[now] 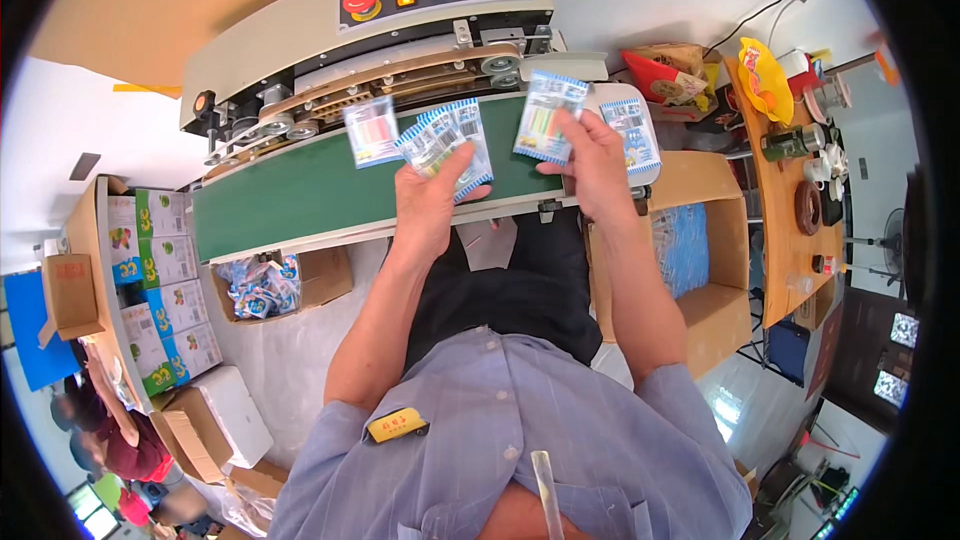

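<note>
My left hand [425,205] is closed on a fanned bunch of small clear packets [468,125] with blue-and-white striped edges, thumb on top, above the green conveyor belt [290,198]. To its left, a separate packet [371,132] with reddish contents stands at the sealing band of the band sealer [300,40]. My right hand [598,170] pinches another packet [545,110], with greenish-yellow contents, between thumb and fingers over the belt's right end. Beside that hand, one more packet [627,130] lies on a white tray [646,172].
Under the belt stands a carton [325,275] with many filled packets. An open carton [715,315] with blue-clear film packets is at my right, by a wooden table [755,165] with cups and a jar. Stacked boxes [170,250] stand left; other people [120,430] are at the far left.
</note>
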Demonstrator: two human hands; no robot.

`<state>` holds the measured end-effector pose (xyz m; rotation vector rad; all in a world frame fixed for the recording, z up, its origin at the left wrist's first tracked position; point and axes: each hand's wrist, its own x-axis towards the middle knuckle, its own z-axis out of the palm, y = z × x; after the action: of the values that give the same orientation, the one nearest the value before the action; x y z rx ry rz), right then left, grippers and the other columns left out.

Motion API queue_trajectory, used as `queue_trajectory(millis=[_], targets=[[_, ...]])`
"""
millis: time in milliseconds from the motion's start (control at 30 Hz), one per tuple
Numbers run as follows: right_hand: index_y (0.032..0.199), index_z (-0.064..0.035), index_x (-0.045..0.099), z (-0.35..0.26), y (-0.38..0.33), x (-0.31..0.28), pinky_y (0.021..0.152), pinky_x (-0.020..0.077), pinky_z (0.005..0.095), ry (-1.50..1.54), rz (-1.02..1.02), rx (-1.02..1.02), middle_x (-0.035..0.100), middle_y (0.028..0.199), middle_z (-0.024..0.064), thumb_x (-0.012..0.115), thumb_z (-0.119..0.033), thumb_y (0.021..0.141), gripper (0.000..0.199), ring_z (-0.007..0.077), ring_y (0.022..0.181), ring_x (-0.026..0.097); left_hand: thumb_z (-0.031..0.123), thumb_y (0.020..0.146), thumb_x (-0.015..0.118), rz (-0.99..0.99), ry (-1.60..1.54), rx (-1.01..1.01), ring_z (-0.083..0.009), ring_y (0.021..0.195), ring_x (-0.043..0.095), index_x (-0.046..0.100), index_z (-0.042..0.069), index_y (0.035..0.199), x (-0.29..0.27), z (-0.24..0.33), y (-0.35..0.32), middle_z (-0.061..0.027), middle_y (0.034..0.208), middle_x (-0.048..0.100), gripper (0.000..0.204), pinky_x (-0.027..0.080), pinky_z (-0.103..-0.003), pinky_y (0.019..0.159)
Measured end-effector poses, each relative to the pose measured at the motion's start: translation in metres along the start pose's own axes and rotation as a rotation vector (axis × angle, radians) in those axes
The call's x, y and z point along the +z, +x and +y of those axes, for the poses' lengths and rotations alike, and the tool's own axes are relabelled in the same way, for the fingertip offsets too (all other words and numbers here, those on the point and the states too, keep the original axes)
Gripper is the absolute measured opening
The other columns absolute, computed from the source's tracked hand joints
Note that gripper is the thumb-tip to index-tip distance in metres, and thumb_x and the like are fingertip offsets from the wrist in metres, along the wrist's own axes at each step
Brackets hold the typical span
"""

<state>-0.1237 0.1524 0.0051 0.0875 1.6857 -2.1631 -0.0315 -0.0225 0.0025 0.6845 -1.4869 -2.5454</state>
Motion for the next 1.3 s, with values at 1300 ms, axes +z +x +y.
queue_trajectory(millis=[1300], targets=[[0.110,-0.0045,0.064,-0.006,0.005,-0.003,0.054,0.0586,0.0256,-0.050,-0.002,0.073,0.070,0.095,0.0058,0.057,-0.025,0.098,0.025,0.0114,0.078,0.068,0.015,0.092,0.067,0.012,0.029,-0.020,-0.0131,0.082,0.068,0.066,0.003,0.107,-0.008,-0.006,-0.011,-0.0058,0.098,0.070,0.020,0.060,-0.028,0.061]])
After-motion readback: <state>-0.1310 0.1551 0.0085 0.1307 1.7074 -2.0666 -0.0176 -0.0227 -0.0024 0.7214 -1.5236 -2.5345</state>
